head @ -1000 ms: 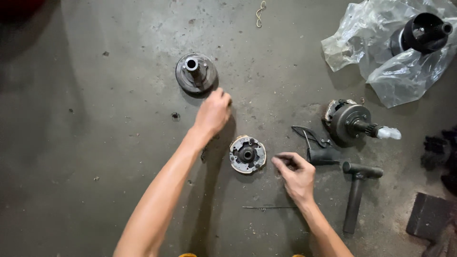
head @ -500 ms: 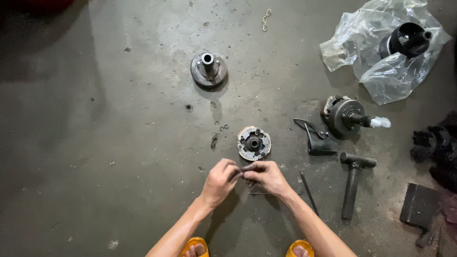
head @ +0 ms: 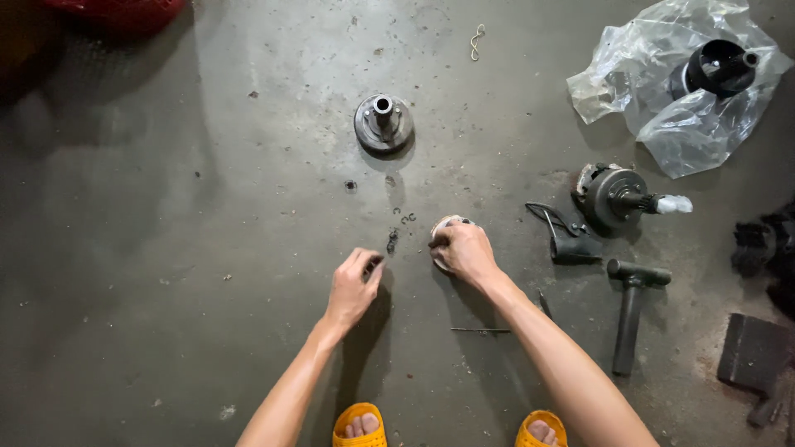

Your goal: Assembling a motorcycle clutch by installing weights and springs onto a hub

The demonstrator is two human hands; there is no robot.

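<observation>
My right hand (head: 465,251) lies on top of a small round metal clutch part (head: 441,225) on the concrete floor and covers most of it. My left hand (head: 354,285) rests on the floor a little to its left, fingers curled; whether it pinches something small I cannot tell. Small dark clips and bits (head: 392,241) lie between the two hands. Farther off stands a round metal hub with an upright shaft (head: 383,122).
To the right lie a black bent tool (head: 567,240), a round engine part with a white-tipped shaft (head: 617,197) and a T-shaped wrench (head: 631,302). A clear plastic bag (head: 654,91) holds a black part (head: 716,66). A thin rod (head: 480,330) lies near my right arm. My yellow sandals (head: 359,424) are below.
My hands were together below the clutch part; they have separated. My right hand moved up onto the part, and my left hand moved left to the floor.
</observation>
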